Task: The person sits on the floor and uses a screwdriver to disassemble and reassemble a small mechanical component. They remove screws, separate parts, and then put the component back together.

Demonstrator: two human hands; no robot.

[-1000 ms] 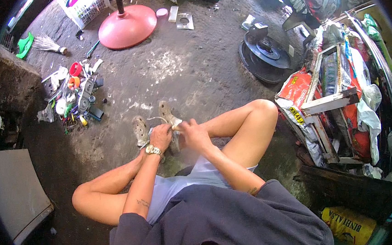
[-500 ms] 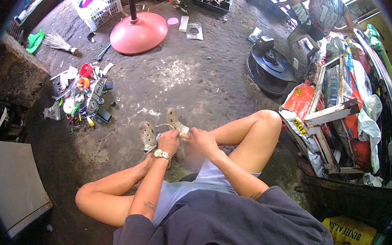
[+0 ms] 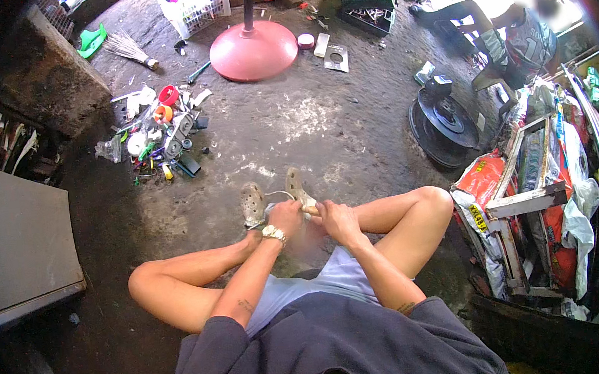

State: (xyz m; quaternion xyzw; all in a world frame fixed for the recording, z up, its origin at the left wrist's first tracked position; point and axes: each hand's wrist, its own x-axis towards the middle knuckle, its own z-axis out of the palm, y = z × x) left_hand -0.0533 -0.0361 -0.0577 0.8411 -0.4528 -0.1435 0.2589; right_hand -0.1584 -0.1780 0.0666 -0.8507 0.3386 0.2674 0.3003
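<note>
My left hand (image 3: 286, 217), wearing a wristwatch, is closed near a thin pale loop (image 3: 279, 194), low over my beige clogs (image 3: 251, 199); what it holds is too small to make out. My right hand (image 3: 339, 222) is closed on a short tan handle-like piece (image 3: 310, 210) just beside it. Both hands are between my bent bare legs, and their fingertips are partly hidden.
Mixed small parts (image 3: 177, 130) lie left-front. Around me stand a pink pedestal base (image 3: 252, 53), a pale panel (image 3: 25, 233), a black disc-shaped item (image 3: 444, 126) and piled sacks with wooden frames (image 3: 526, 201). Another person (image 3: 524, 43) sits at the upper right.
The whole scene has shifted rightward in the picture as the camera turned slightly. My hands stay together over the clogs with little movement. The other person has come more into view since the earliest frame.
</note>
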